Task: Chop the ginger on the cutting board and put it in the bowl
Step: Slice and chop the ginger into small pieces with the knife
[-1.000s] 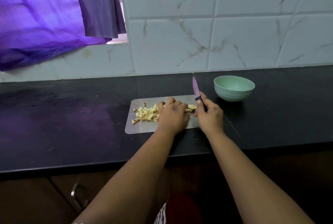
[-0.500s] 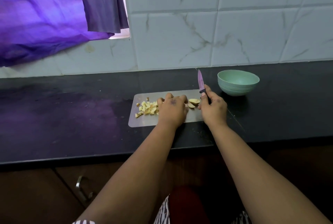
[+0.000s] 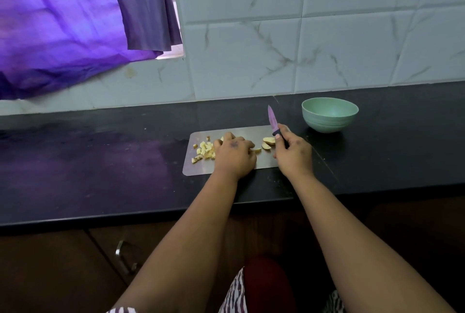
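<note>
Gripping the knife, the right hand is pausing right of the cutting board; left hand is resting flat on the ginger, fingers ideally curling clear; bowl is waiting further right.

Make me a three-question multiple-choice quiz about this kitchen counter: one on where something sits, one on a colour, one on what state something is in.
1. Where is the bowl?
A. On the cutting board
B. On the counter, right of the cutting board
C. In the left hand

2. What colour is the knife blade?
A. Purple-pink
B. Silver
C. Black

3. How is the ginger?
A. All whole
B. All in the bowl
C. Partly diced, with larger pieces left

Answers: 1 B, it stands off the board on the dark counter. 2 A, the blade above the right hand looks purple-pink. 3 C, small ginger cubes lie by the left hand.
</note>
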Tool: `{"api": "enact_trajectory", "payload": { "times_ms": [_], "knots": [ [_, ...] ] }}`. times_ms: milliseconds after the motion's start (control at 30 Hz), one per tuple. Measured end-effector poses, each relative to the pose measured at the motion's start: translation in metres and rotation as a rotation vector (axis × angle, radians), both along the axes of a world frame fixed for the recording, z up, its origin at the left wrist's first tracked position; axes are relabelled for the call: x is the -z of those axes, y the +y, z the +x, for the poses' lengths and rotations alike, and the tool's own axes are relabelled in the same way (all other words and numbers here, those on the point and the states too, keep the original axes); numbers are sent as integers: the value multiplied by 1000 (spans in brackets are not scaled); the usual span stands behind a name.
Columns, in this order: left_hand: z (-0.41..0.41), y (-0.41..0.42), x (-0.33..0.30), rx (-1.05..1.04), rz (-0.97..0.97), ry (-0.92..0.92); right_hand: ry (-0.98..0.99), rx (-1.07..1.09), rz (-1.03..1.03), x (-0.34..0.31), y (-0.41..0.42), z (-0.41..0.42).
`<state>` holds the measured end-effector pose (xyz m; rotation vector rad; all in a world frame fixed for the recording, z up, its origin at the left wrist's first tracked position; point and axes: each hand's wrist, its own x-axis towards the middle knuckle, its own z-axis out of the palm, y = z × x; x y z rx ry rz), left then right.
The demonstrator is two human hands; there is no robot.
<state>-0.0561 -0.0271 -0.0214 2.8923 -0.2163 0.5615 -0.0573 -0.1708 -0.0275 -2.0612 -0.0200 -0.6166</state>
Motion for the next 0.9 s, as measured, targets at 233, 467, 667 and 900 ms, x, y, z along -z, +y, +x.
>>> {"api": "enact_trajectory", "payload": {
  "times_ms": [233,467,667,900],
  "knots": [
    [-1,0,1,21,26,-21,-9,4,-78,-6,1,-10],
    [0,-1,2,-17,-15,-33,-35,42,-107,-9,2,-13],
    [0,-1,0,-38,-33,3,108,-5,-137,-11,1,-30],
    [0,-1,0,-40,-64,2,196,-101,-336,-19,5,-52]
  ]
}}
